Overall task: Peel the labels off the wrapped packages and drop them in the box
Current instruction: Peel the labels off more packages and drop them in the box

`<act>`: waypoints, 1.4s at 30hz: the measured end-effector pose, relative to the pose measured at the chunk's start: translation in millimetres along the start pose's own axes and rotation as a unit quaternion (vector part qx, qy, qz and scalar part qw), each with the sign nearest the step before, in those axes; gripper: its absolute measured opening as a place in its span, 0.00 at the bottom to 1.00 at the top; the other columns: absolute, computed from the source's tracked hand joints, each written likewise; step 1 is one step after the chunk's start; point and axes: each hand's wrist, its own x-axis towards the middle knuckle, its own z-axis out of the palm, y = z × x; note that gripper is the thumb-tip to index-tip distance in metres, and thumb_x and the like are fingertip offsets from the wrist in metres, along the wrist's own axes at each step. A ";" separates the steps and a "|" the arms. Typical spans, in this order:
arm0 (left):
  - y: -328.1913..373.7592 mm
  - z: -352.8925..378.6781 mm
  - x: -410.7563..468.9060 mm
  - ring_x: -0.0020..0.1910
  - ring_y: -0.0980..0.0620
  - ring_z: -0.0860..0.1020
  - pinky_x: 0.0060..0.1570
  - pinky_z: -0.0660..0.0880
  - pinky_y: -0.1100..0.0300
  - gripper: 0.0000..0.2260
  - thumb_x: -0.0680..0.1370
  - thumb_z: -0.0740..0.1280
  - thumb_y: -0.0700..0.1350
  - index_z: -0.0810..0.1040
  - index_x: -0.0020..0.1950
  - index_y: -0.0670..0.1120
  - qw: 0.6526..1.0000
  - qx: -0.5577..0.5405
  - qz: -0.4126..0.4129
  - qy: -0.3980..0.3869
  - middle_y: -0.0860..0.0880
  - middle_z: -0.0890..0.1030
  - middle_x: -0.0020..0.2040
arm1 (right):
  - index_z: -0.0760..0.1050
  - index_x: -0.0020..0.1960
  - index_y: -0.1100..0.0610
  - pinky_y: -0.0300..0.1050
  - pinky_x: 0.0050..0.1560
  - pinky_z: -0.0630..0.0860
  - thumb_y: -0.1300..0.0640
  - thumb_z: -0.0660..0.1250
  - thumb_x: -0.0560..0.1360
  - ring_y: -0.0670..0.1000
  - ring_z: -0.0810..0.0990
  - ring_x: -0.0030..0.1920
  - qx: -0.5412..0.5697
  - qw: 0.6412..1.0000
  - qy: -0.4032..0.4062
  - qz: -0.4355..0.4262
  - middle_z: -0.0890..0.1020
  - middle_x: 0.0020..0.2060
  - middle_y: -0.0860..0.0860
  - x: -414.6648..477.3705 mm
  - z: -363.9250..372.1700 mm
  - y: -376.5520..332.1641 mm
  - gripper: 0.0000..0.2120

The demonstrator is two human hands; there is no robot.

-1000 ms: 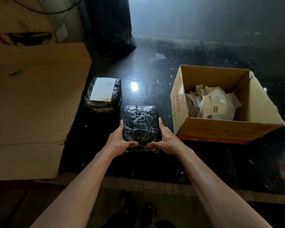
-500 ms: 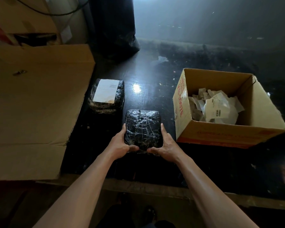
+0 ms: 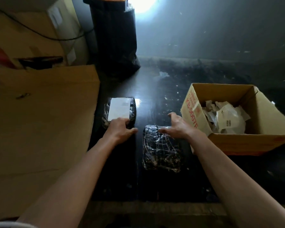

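Dim storeroom, a bright light glaring at the back, and a dark glossy table (image 3: 155,89) seen from above. On the left lies a big flat cardboard sheet (image 3: 39,120). On the right stands an open box (image 3: 247,143) holding a heap of peeled labels (image 3: 227,119). A tall black bag (image 3: 115,41) stands at the far end.

Two wrapped packages lie between sheet and box. The bare package (image 3: 161,152), black film with no label, rests nearest the person, just beside the box. The labelled package (image 3: 132,111) lies farther back on the left, its white label (image 3: 119,109) facing up.

A moment ago both hands clasped the bare package; now both have let it go. The left hand (image 3: 120,129) has moved onto the near end of the labelled package, fingers bent over its edge at the label's corner, thumb out to the side. The right hand (image 3: 178,125) hovers above the bare package's far end, fingers spread apart and holding nothing.

That package looks finished, and peeling the remaining label seems to be next.
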 end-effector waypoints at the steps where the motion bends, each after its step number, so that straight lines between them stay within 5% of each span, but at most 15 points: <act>1: -4.6 -12.9 8.8 0.58 0.44 0.81 0.60 0.77 0.51 0.26 0.73 0.75 0.57 0.81 0.62 0.40 1.000 0.020 0.010 0.021 0.41 0.83 0.60 | 0.59 0.78 0.56 0.55 0.70 0.70 0.40 0.73 0.74 0.60 0.71 0.71 -0.005 1.000 0.007 -0.014 0.69 0.75 0.58 6.5 -2.7 -14.9 0.41; 6: -32.7 -56.4 49.1 0.64 0.42 0.77 0.61 0.73 0.53 0.31 0.73 0.75 0.57 0.76 0.70 0.42 0.990 0.128 0.032 0.057 0.41 0.80 0.65 | 0.70 0.70 0.61 0.52 0.66 0.73 0.41 0.72 0.75 0.60 0.75 0.66 -0.056 0.997 0.027 -0.039 0.76 0.68 0.60 42.6 -2.7 -78.6 0.33; 14: -71.8 -85.6 78.9 0.50 0.46 0.79 0.39 0.66 0.57 0.18 0.73 0.75 0.56 0.81 0.52 0.43 0.990 0.140 0.015 0.010 0.45 0.82 0.49 | 0.77 0.62 0.61 0.53 0.58 0.78 0.46 0.72 0.75 0.61 0.79 0.58 -0.102 0.993 0.010 -0.055 0.81 0.58 0.59 98.6 20.6 -129.7 0.23; 16: -82.7 -85.9 87.6 0.48 0.48 0.78 0.38 0.68 0.56 0.19 0.73 0.75 0.57 0.80 0.52 0.43 0.994 0.112 0.010 -0.012 0.46 0.81 0.49 | 0.79 0.54 0.60 0.49 0.48 0.77 0.48 0.71 0.75 0.61 0.80 0.53 -0.110 0.992 0.007 -0.061 0.81 0.51 0.59 111.8 25.2 -136.7 0.16; 19: -96.7 -80.4 98.8 0.54 0.46 0.78 0.49 0.73 0.54 0.24 0.74 0.74 0.59 0.79 0.60 0.44 0.996 0.083 0.004 -0.046 0.44 0.81 0.56 | 0.76 0.46 0.58 0.47 0.40 0.71 0.48 0.70 0.75 0.58 0.77 0.45 -0.126 0.990 0.001 -0.065 0.81 0.48 0.57 132.3 33.6 -143.3 0.13; 23: -112.6 -60.9 101.2 0.71 0.45 0.72 0.68 0.69 0.55 0.43 0.72 0.75 0.61 0.63 0.79 0.42 0.999 -0.012 -0.015 -0.050 0.44 0.73 0.74 | 0.78 0.57 0.61 0.51 0.52 0.78 0.50 0.69 0.77 0.59 0.79 0.53 -0.121 0.990 0.001 -0.077 0.81 0.55 0.58 154.7 46.5 -146.4 0.16; 27: -117.1 -36.5 95.0 0.76 0.50 0.66 0.73 0.62 0.60 0.54 0.67 0.79 0.62 0.53 0.83 0.46 0.993 -0.113 -0.030 -0.032 0.48 0.64 0.79 | 0.76 0.59 0.58 0.53 0.56 0.75 0.50 0.67 0.80 0.58 0.77 0.57 -0.101 0.992 0.021 -0.077 0.76 0.59 0.57 170.0 56.4 -144.9 0.14; 30: -121.5 -22.8 96.1 0.78 0.50 0.62 0.77 0.61 0.51 0.66 0.57 0.81 0.67 0.46 0.83 0.48 0.989 -0.139 -0.041 -0.031 0.49 0.60 0.81 | 0.73 0.63 0.54 0.55 0.59 0.74 0.49 0.68 0.79 0.58 0.73 0.61 -0.084 0.992 0.046 -0.081 0.73 0.60 0.55 183.2 59.8 -142.7 0.16; 34: -127.8 -14.4 99.2 0.81 0.51 0.55 0.79 0.57 0.49 0.67 0.57 0.84 0.59 0.44 0.83 0.48 0.987 -0.157 -0.034 -0.026 0.50 0.54 0.83 | 0.71 0.70 0.56 0.56 0.61 0.74 0.55 0.68 0.77 0.59 0.70 0.65 -0.094 0.989 0.044 -0.110 0.72 0.64 0.56 200.6 60.8 -148.9 0.22; 42: -132.8 -10.2 100.0 0.80 0.55 0.53 0.79 0.56 0.51 0.65 0.58 0.85 0.56 0.47 0.83 0.48 0.980 -0.197 -0.031 -0.010 0.51 0.55 0.82 | 0.84 0.49 0.50 0.53 0.53 0.79 0.58 0.72 0.76 0.55 0.78 0.53 -0.055 0.987 0.103 -0.113 0.79 0.51 0.51 219.2 63.5 -155.8 0.04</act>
